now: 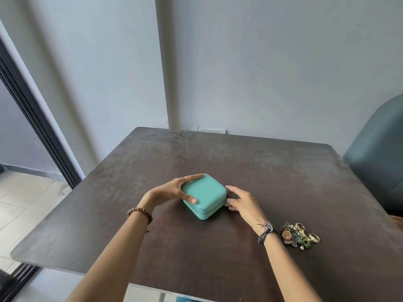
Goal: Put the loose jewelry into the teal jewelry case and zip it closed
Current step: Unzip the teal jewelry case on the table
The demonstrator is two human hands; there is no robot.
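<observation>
The teal jewelry case (205, 196) lies closed in the middle of the dark table (261, 166), turned corner-on toward me. My left hand (174, 190) grips its left side, fingers along the far edge and thumb on the near edge. My right hand (242, 202) rests at the case's right side with its fingertips touching the zip seam. Whether it pinches the zip pull is hidden. A small heap of loose jewelry (299, 235), gold rings and beaded pieces, lies on the table to the right of my right wrist.
A dark blue-grey chair (379, 162) stands at the table's right side. The table's far edge stands near a grey wall. A dark sliding-door frame (37, 125) and tiled floor are to the left.
</observation>
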